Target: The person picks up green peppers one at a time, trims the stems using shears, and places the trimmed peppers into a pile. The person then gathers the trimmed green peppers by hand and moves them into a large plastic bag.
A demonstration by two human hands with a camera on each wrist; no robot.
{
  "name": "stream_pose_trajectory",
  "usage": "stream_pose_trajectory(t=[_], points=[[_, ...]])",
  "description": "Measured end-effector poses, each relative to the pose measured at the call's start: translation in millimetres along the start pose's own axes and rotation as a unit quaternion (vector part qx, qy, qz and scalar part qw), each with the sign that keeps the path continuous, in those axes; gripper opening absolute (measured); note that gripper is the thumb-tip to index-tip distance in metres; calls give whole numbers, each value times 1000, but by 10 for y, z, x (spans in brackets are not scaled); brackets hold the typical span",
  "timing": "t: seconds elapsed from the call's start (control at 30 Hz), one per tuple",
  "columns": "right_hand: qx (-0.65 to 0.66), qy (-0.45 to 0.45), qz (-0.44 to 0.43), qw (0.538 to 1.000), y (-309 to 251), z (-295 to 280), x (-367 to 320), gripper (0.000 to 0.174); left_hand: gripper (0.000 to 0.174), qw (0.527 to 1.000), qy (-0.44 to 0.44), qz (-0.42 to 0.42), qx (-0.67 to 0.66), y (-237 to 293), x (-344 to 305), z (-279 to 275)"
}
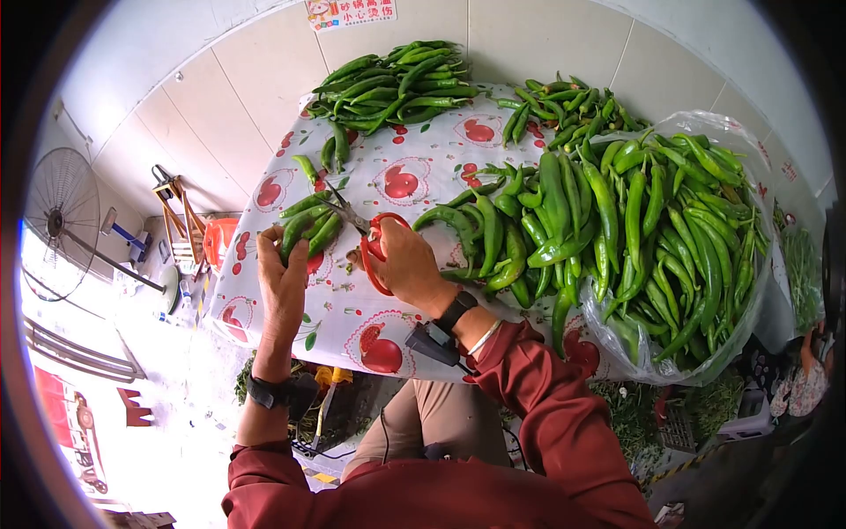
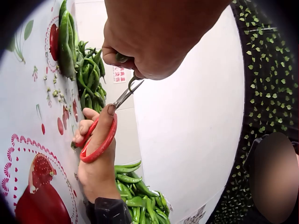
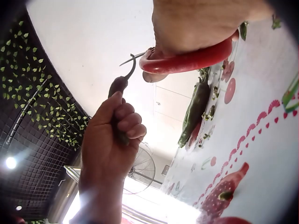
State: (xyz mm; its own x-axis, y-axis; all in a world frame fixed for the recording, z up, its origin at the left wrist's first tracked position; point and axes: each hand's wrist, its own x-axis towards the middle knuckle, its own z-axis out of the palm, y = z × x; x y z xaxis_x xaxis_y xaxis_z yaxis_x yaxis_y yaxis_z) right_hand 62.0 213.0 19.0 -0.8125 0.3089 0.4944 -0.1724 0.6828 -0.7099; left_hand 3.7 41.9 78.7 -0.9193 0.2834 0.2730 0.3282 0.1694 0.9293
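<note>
My left hand (image 1: pixel 284 295) grips a green chili pepper (image 3: pixel 118 86), its curved stem sticking up above the curled fingers. In my right hand (image 1: pixel 410 271) is a pair of scissors with red handles (image 2: pixel 99 152), thumb and fingers through the loops. The scissor blades (image 2: pixel 124 97) point at the pepper's stem and overlap it in both wrist views. Just beyond the left hand, a few green peppers (image 1: pixel 303 203) lie on the patterned tablecloth (image 1: pixel 352 309). Small cut stem bits (image 2: pixel 57 94) are scattered near them.
A big heap of peppers (image 1: pixel 634 212) spills from a clear plastic bag (image 1: pixel 696 370) on the right. One pile (image 1: pixel 397 84) sits at the back left, another (image 1: pixel 577 106) at the back right against the tiled wall. A standing fan (image 1: pixel 57 220) is at the left.
</note>
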Motion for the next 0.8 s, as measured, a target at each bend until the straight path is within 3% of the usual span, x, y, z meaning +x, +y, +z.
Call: stream_pose_trajectory(t=[0.47,0.67,0.73,0.8], points=[[-3,-21,23,1000,-27,-32,-10,43,25,999,-13,-8,-28,-38,-15,40],[34,-23,41,998,41,41,-28,37,25,999,24,-4,-40,-52,30,-5],[30,-8,39,999,32,66,-36,36,23,997,18,-10,-68,27,61,1],[24,-1,28,999,23,59,-50,36,19,991,-41,-3,-128,220,101,38]])
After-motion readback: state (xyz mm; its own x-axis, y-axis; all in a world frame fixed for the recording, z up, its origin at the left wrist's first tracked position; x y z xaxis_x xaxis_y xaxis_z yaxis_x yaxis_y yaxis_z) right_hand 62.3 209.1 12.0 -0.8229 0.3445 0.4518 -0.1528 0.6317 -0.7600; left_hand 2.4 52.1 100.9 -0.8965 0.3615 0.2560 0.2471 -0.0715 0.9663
